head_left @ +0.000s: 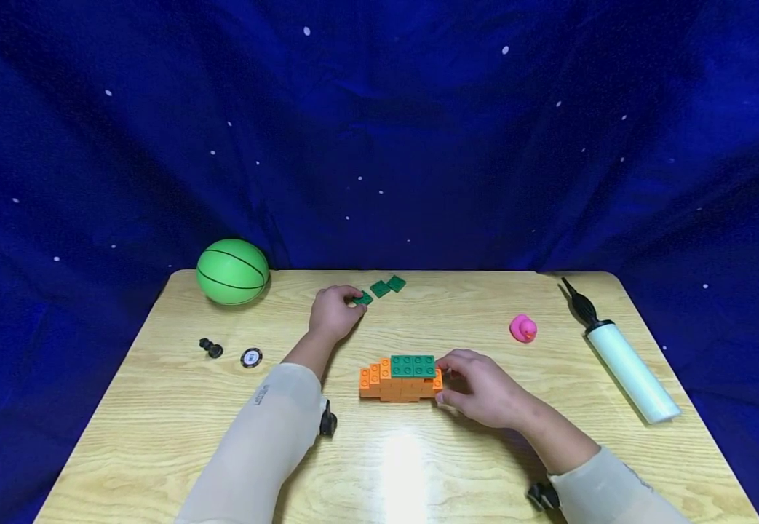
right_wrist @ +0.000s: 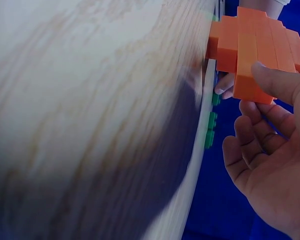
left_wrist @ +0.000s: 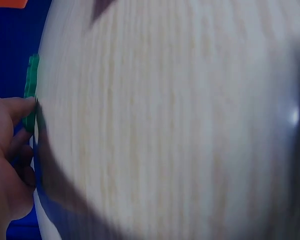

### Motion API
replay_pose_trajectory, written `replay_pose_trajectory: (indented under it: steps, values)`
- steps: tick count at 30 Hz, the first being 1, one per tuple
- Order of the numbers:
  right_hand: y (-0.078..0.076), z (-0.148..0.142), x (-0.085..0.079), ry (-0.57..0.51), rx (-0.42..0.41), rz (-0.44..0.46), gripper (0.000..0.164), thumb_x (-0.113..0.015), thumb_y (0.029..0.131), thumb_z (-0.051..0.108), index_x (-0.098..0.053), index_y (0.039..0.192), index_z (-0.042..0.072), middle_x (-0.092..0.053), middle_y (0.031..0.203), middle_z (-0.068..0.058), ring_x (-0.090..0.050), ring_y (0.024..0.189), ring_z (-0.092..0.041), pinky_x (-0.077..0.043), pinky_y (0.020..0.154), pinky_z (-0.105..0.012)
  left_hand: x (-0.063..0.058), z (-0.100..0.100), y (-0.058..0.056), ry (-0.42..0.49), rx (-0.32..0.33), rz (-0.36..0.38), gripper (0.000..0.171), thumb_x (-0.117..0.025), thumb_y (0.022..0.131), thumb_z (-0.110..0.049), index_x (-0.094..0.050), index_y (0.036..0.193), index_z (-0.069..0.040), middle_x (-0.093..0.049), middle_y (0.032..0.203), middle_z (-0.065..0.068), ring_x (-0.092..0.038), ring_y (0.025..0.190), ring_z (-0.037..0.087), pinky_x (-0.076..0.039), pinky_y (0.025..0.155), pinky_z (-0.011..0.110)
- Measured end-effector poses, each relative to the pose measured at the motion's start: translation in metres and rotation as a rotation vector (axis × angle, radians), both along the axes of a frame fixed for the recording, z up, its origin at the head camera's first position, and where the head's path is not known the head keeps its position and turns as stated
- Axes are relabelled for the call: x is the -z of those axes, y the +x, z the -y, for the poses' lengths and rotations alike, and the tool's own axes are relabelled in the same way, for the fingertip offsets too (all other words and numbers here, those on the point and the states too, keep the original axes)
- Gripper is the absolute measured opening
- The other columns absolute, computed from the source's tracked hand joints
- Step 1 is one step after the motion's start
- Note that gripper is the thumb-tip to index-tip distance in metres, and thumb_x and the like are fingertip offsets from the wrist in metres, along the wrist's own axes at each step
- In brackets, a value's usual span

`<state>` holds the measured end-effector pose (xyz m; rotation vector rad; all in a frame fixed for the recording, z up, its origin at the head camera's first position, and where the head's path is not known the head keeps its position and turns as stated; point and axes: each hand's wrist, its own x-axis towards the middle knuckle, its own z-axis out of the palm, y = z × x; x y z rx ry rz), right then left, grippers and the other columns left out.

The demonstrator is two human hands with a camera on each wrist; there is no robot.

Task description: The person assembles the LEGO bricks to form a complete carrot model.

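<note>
My left hand (head_left: 336, 314) reaches toward the table's far edge and pinches a flat green toy brick (head_left: 364, 299) between thumb and fingers. In the left wrist view that brick (left_wrist: 32, 75) lies right at the table surface. Two more green bricks (head_left: 380, 290) lie just beyond it to the right. Near the middle stands a stepped build of orange toy bricks (head_left: 400, 389), with green bricks (head_left: 412, 366) along its top. My right hand (head_left: 487, 389) holds the build's right end, thumb on the near side; in the right wrist view its lower fingers curl loosely under the thumb.
A green ball (head_left: 232, 271) sits at the far left, with a black chess-piece-like object (head_left: 211, 348) and a poker chip (head_left: 251, 357) nearer. To the right are a pink rubber duck (head_left: 523, 328) and a white hand pump (head_left: 631, 371). A blue curtain (head_left: 379, 145) hangs behind the table.
</note>
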<state>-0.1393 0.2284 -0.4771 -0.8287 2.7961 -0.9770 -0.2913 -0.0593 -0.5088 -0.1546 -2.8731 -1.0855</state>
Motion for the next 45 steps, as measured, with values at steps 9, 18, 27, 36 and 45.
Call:
replay_pose_trajectory:
  steps: [9, 18, 27, 36, 45]
  values:
    - [-0.001, -0.002, 0.001, -0.015, -0.003, -0.006, 0.037, -0.081, 0.092, 0.019, -0.068, 0.125, 0.008, -0.067, 0.116, 0.005, -0.062, 0.102, -0.015, -0.055, 0.089, -0.037, 0.004, 0.007, 0.01, 0.055, 0.048, -0.055, 0.021, -0.08, 0.089, -0.019, -0.08, 0.11, -0.016, -0.074, 0.109, 0.004, -0.066, 0.104, 0.024, -0.047, 0.102, 0.041]
    - [-0.001, -0.003, 0.003, -0.031, 0.008, 0.017, 0.036, -0.081, 0.092, 0.019, -0.069, 0.125, 0.01, -0.067, 0.114, 0.008, -0.063, 0.101, -0.016, -0.055, 0.089, -0.037, 0.006, 0.013, 0.025, 0.093, 0.09, -0.064, 0.018, -0.079, 0.089, -0.017, -0.08, 0.108, -0.019, -0.074, 0.112, 0.003, -0.064, 0.106, 0.024, -0.048, 0.101, 0.042]
    - [0.001, -0.003, 0.004, -0.034, 0.013, 0.0, 0.038, -0.081, 0.091, 0.018, -0.068, 0.125, 0.007, -0.068, 0.117, 0.004, -0.065, 0.103, -0.017, -0.056, 0.091, -0.04, 0.001, 0.019, 0.043, 0.122, 0.126, -0.106, 0.018, -0.079, 0.089, -0.017, -0.081, 0.106, -0.021, -0.073, 0.117, 0.001, -0.062, 0.113, 0.025, -0.048, 0.101, 0.045]
    - [0.002, 0.0, 0.004, -0.046, 0.035, -0.004, 0.039, -0.082, 0.089, 0.017, -0.069, 0.124, 0.005, -0.068, 0.115, 0.002, -0.065, 0.102, -0.018, -0.056, 0.089, -0.04, -0.005, 0.024, 0.057, 0.117, 0.205, -0.206, 0.013, -0.078, 0.088, -0.013, -0.08, 0.1, -0.017, -0.074, 0.115, -0.001, -0.063, 0.109, 0.023, -0.049, 0.096, 0.041]
    - [0.001, 0.003, 0.003, -0.053, 0.022, 0.002, 0.038, -0.082, 0.09, 0.016, -0.068, 0.124, 0.005, -0.068, 0.114, 0.003, -0.065, 0.1, -0.017, -0.057, 0.087, -0.038, -0.018, 0.028, 0.075, 0.16, 0.249, -0.263, 0.014, -0.08, 0.088, -0.013, -0.08, 0.101, -0.018, -0.073, 0.114, -0.004, -0.062, 0.113, 0.019, -0.048, 0.099, 0.042]
